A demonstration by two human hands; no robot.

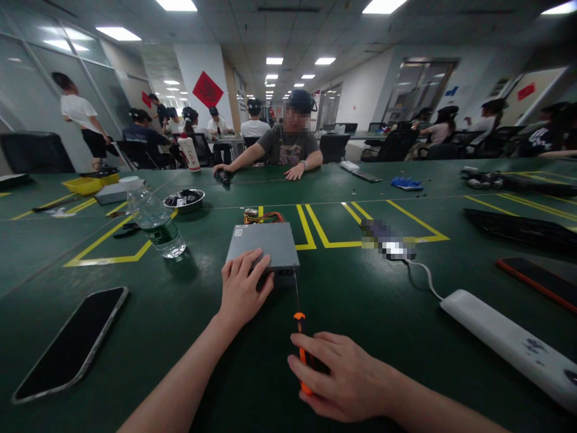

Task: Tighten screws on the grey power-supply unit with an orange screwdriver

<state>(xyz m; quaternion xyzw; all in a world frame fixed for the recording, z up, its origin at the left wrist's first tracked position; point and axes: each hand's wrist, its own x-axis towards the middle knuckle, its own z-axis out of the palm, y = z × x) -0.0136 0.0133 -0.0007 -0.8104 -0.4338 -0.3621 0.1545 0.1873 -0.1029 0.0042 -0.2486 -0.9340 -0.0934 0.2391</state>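
A grey metal box with a bundle of coloured wires at its far side lies on the green table. My left hand rests on its near left part, fingers spread over the top and the thumb at the near edge. In my right hand is an orange and black screwdriver, held by the handle between fingers and thumb. Its thin shaft points away from me, and the tip is at the near right corner of the box. Whether it sits in a screw is too small to tell.
Left: a water bottle, a metal bowl and a phone. Right: a white power strip with a cable to a blurred device, and an orange-edged phone. Across the table sits a person, one hand on a black object.
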